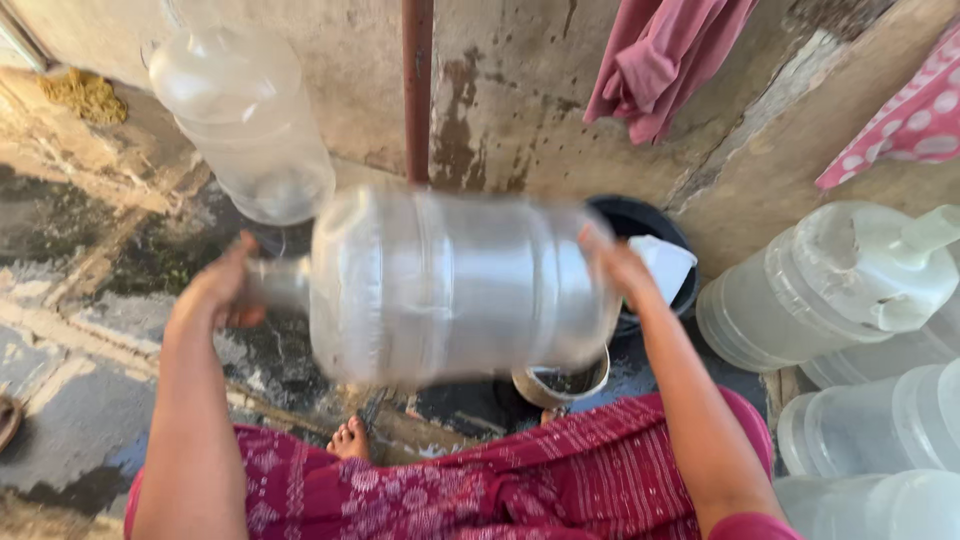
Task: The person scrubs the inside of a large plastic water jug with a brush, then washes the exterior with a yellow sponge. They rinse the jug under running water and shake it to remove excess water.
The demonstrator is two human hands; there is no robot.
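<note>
**A:** Start at the hands. What has each got?

**B:** The left hand [222,290] is closed around the neck of the big clear water jug [455,285]. The right hand [612,262] is spread flat against the jug's base, fingers curled over its rim. The jug lies on its side in the air between them, above the wet floor [90,330] and in front of the person's knees, touching nothing else. It is blurred, so I would judge it is being shaken or swung, though I cannot be sure which.

**A:** How would you do that well?

**B:** Keep the neck hand tight, since it carries the steering, and let the base hand press rather than pinch; wet plastic is likely slippery. Hold the jug level and clear of what lies under it.

**A:** What lies under it?

**B:** A small metal pot [562,383] sits on the floor just below the base end, near a bare foot [349,440]. Behind the right hand is a black bucket [655,232] with a white scoop in it, against the wall. A rusty pipe [417,90] runs up that wall.

**A:** And farther out?

**B:** Another clear jug [245,115] stands near the far left of the floor, and several more jugs [830,290] are stacked along the right edge. A pink cloth [660,55] hangs above.
</note>
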